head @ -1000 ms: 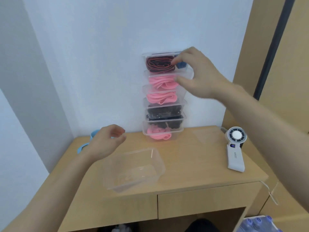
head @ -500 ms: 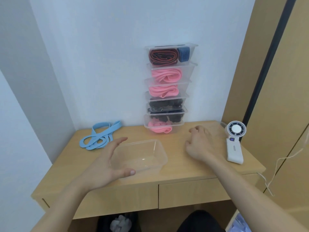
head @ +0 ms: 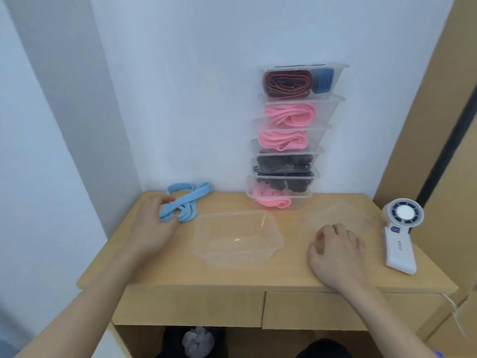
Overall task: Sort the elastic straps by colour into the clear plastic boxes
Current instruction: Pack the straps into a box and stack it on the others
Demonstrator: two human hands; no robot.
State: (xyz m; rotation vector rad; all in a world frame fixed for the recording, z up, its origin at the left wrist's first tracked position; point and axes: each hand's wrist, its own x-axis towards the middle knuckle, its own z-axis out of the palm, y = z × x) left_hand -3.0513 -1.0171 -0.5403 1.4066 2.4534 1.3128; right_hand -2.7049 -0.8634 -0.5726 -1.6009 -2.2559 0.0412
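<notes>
White handheld fan (head: pixel 400 237) far right of the empty clear box (head: pixel 237 239), with handle lettering too blurred to read. Left of the box, the left hand (head: pixel 152 226) curls fingers and thumb around a light blue strap (head: pixel 196 196). Right of the box, the right hand (head: pixel 335 251) rests palm down, fingers loosely curled, holding nothing. Behind the box stands a stack of filled boxes (head: pixel 326 112)
</notes>
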